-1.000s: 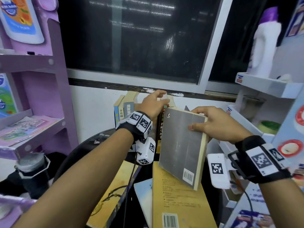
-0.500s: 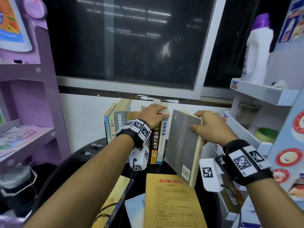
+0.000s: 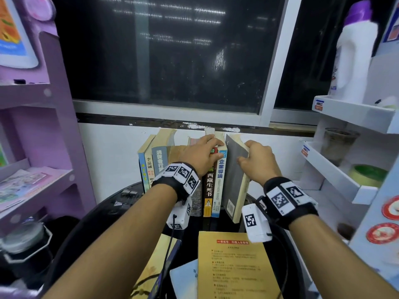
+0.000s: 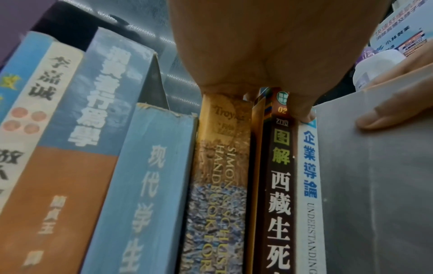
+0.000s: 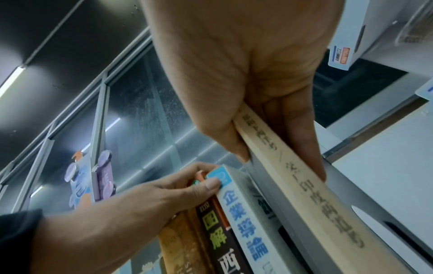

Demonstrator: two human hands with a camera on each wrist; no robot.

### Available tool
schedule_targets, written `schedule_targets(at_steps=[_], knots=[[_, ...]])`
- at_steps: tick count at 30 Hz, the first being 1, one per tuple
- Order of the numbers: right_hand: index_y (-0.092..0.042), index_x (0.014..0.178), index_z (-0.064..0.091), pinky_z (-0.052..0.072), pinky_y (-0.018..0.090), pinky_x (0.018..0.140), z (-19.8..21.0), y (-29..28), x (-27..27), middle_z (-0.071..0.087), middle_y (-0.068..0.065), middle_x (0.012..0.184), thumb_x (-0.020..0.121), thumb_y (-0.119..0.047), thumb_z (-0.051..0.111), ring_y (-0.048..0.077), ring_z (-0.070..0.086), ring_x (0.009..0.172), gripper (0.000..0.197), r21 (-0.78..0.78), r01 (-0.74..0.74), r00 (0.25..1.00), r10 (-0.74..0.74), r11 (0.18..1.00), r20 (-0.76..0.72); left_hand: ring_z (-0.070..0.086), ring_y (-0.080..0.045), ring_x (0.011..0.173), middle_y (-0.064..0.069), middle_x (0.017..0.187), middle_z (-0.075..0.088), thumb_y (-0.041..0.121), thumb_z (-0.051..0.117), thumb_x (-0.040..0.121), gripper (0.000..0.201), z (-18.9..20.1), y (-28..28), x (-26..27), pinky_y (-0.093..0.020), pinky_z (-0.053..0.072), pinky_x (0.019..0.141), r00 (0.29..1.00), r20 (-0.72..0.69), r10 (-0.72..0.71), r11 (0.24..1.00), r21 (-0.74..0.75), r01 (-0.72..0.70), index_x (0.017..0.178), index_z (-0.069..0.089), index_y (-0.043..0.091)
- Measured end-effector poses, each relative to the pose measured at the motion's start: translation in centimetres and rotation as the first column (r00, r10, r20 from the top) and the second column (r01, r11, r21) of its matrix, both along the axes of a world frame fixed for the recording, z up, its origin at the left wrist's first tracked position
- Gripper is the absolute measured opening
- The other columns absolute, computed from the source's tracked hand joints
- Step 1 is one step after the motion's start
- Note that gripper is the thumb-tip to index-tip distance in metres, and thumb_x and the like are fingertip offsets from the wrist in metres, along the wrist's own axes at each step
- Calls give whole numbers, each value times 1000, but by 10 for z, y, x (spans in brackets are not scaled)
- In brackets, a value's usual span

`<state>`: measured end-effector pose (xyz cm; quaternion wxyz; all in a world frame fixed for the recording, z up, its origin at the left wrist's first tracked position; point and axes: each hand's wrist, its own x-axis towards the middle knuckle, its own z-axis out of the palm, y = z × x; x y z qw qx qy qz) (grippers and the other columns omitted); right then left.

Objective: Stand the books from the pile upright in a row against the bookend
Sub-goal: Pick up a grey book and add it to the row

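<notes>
1. Grey book (image 3: 234,180) is at the right end of the row of upright books (image 3: 183,169), long axis near vertical, top leaning a bit right, away from the blue-spined book (image 3: 220,180) beside it.
2. Right hand (image 3: 257,162) pinches its top edge, thumb on the grey cover, fingers behind.
3. Left hand (image 3: 200,155) is curled over the tops of the row, thumb on the blue spine, bracing them.
4. My guess: the right hand is nearer, so it needs to push the book left until flush.
5. Yellow book (image 3: 235,266) lies flat in front, waiting with others.
</notes>
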<state>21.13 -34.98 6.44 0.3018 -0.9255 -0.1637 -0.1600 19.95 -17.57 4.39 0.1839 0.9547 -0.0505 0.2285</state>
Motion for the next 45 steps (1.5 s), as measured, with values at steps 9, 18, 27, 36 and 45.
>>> schedule_targets(at_steps=[9, 18, 27, 36, 45], knots=[[-12, 122, 56, 53, 39, 87, -21, 19, 19, 63, 14, 116, 94, -21, 58, 32, 61, 103, 30, -2, -37, 999, 38, 999, 18, 43, -18, 131, 8, 155, 26, 42, 44, 97, 36, -4, 4, 4, -40, 43, 97, 1000, 24, 1, 1000, 18, -2, 131, 43, 34], [-13, 128, 53, 50, 35, 82, -33, 26, 33, 62, 13, 115, 94, -26, 59, 30, 61, 102, 37, -3, -122, 992, 122, 992, -23, 48, -17, 126, 11, 155, 27, 44, 43, 97, 36, -5, 3, 4, -41, 44, 98, 999, 35, 24, 999, 31, -25, 132, 42, 34], [-27, 150, 21, 54, 34, 88, -31, 13, 34, 59, 9, 123, 90, -19, 60, 25, 59, 111, 73, -42, -309, 926, 291, 950, -239, 45, -16, 129, 10, 155, 26, 44, 43, 97, 37, -6, 3, 5, -41, 41, 97, 999, 37, 20, 999, 38, -21, 132, 42, 34], [-34, 153, 3, 56, 40, 89, -42, 13, 33, 65, 1, 108, 76, -1, 77, 15, 65, 102, 112, -1, -367, 902, 356, 930, -244, 45, -16, 128, 10, 154, 28, 43, 44, 97, 36, -5, 3, 4, -40, 42, 96, 999, 41, 12, 999, 34, -14, 131, 43, 34], [-34, 151, 14, 58, 38, 85, -49, 12, 41, 66, -1, 107, 78, -1, 77, 12, 66, 96, 102, 47, -404, 893, 405, 914, -197, 47, -15, 127, 11, 154, 27, 44, 43, 97, 37, -6, 3, 4, -39, 43, 95, 999, 45, 19, 999, 27, -20, 132, 42, 34]])
